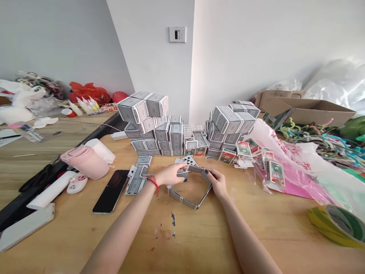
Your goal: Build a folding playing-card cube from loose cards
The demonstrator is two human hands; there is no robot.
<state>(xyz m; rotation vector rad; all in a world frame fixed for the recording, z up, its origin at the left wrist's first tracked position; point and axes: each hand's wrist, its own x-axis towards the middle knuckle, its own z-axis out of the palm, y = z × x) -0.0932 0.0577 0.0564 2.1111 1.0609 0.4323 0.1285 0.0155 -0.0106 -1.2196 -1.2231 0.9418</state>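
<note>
**Ring of folded playing cards pinched on edge, card towers behind**

Left hand, red string bracelet at wrist: fingertips closed on the ring's top edge. Right hand: fingers closed on its upper-right panel, thumb side hidden, so pressure can't be told. Looks like both hands steady the joints, since folded cards on edge would likely tip alone. Ring stands on the wooden table, directly under the hands. Just past the left hand, loose black-suited cards lie fanned, within easy reach. More folded cards lie left of the ring, near a black smartphone. Pink insulated bottle lies on its side further left. Roll of yellow-green tape sits at right edge. Farther back, two towers of folded cards stand side by side, with card packs spilling toward a pink-printed plastic bag. Cardboard box sits behind.
</note>
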